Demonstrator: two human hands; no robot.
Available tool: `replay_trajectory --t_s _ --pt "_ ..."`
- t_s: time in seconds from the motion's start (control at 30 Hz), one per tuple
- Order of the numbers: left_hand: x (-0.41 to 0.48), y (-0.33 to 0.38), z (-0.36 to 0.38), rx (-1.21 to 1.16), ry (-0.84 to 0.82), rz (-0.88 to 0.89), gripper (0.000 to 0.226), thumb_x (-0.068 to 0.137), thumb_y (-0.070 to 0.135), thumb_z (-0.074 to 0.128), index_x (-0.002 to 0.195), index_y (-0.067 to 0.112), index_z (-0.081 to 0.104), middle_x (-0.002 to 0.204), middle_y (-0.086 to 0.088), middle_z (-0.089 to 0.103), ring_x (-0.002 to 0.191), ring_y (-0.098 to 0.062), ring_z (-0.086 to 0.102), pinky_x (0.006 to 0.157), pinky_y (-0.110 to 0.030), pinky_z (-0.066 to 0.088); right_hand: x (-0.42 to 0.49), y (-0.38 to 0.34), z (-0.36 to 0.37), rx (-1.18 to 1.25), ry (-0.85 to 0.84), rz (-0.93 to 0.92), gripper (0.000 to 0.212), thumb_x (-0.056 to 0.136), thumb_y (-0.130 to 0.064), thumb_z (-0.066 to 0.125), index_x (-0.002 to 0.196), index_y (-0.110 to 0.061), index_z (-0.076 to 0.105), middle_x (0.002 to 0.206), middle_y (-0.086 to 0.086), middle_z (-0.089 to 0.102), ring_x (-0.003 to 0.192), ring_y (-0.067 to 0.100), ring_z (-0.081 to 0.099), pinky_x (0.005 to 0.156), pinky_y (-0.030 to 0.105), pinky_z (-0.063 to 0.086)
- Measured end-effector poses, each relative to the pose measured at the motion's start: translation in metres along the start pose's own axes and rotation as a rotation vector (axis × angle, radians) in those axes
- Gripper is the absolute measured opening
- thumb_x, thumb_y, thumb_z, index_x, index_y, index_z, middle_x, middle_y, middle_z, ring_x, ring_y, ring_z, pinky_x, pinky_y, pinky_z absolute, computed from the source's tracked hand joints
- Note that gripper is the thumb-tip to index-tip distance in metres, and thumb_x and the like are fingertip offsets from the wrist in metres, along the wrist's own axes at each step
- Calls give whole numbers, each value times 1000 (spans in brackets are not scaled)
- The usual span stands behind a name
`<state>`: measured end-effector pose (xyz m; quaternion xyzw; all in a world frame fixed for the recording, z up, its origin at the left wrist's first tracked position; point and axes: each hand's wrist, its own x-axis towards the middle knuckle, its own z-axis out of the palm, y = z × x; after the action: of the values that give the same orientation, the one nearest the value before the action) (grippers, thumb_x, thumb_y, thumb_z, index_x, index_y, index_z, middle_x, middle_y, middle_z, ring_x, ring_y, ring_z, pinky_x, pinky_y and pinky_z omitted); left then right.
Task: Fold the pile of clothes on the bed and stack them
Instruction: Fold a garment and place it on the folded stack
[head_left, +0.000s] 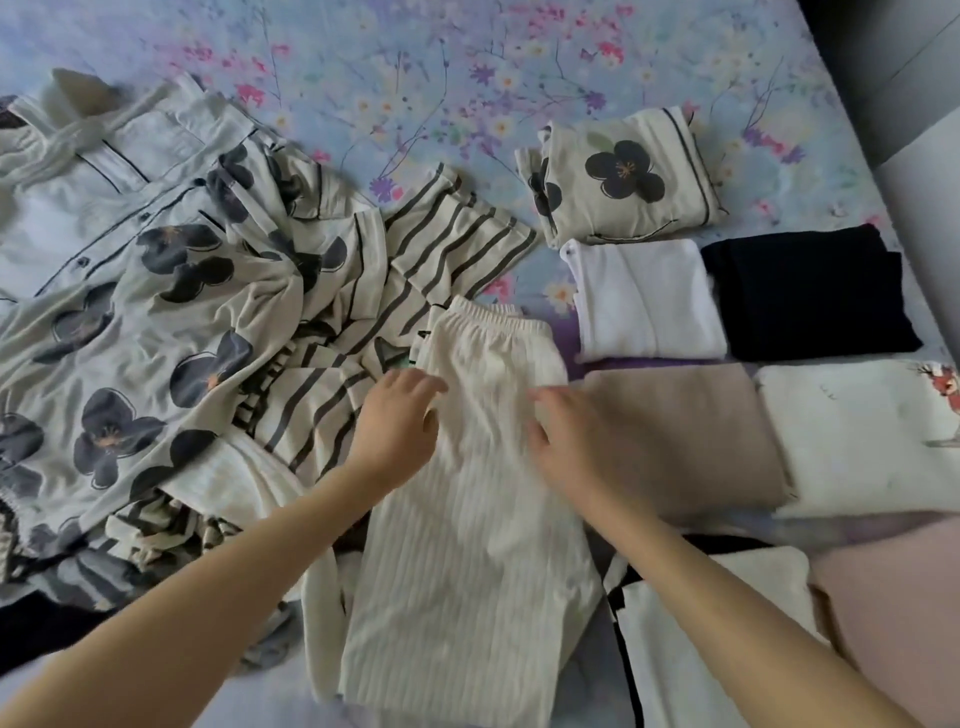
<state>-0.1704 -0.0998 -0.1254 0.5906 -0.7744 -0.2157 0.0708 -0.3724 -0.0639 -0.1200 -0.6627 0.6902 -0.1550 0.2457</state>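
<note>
Lying lengthwise in the middle of the bed, waistband away from the person, a pair of cream ribbed trousers was spread flat, legs together, not yet folded down. The left hand and right hand rested on it just below the waistband, fingers loosely spread and gripping nothing; the right was blurred. To the right, folded pieces sat side by side: flowered, white, black, beige. To the left, a crumpled pile of flowered and striped clothes awaited folding. I judged the job roughly half done, with stacking not begun.
</note>
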Motion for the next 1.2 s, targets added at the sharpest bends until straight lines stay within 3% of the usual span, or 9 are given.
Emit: replay_trajectory --t_s 0.17,0.23,0.3,0.4,0.53,0.63,0.8,0.97,1.2 --pt "-141 -25 38 292 -448 573 27 78 47 64 92 24 68 100 1 68 95 -21 64 79 -32 55 -142 20 42 -157 -399 -444 32 82 -42 45 80 -17 66 85 -2 64 80 19 59 73 34 53" --pt "-185 -34 55 503 -654 583 67 82 64 44 128 17 55 142 -21 43 133 -39 38 105 -51 38 -184 28 56 -414 -623 -491 59 75 -60 34 99 -20 70 107 6 67 102 28 61 92 47 48" --pt "-217 -34 68 626 -748 541 90 82 68 41 148 9 19 153 -28 0 141 -47 -4 111 -64 8 -214 36 71 -662 -773 -486 80 77 -64 35 137 -12 50 145 24 40 136 46 32 106 64 30" --pt "-236 -27 82 639 -718 395 109 62 65 71 144 5 30 151 -26 24 141 -45 10 112 -61 8 -228 36 88 -685 -716 -369 61 84 -39 54 139 -13 48 147 25 37 139 47 19 105 66 28" --pt "-247 -18 96 523 -381 384 57 77 28 47 129 8 56 137 -14 51 138 -35 31 115 -53 7 -224 31 88 -588 -677 -370 50 76 -15 34 110 -8 70 122 16 64 122 37 48 96 60 38" --pt "-242 -10 81 389 -331 304 55 64 8 62 120 10 65 130 -11 59 121 -32 55 105 -57 36 -215 23 66 -394 -615 -332 48 68 -15 34 96 -6 72 106 15 70 101 32 67 82 49 53" --pt "-233 -3 28 28 -298 74 62 73 -15 59 130 8 55 136 -11 53 127 -31 49 110 -38 31 -206 -3 3 -183 -589 -252 54 84 -8 33 137 -3 44 147 12 39 133 27 38 109 28 25" --pt "-238 26 -63 85 -479 68 46 85 0 50 124 21 61 121 3 64 110 -19 59 95 -31 44 -227 -51 -67 -153 -718 -196 43 98 -7 37 140 -14 41 138 5 47 123 23 45 103 31 33" --pt "-299 41 -78 37 -947 152 12 91 21 56 81 18 62 69 13 53 63 -2 46 60 -8 35 -284 -58 -89 -204 -1110 -174 8 98 -18 42 97 -15 50 82 -2 48 77 15 47 67 32 35"
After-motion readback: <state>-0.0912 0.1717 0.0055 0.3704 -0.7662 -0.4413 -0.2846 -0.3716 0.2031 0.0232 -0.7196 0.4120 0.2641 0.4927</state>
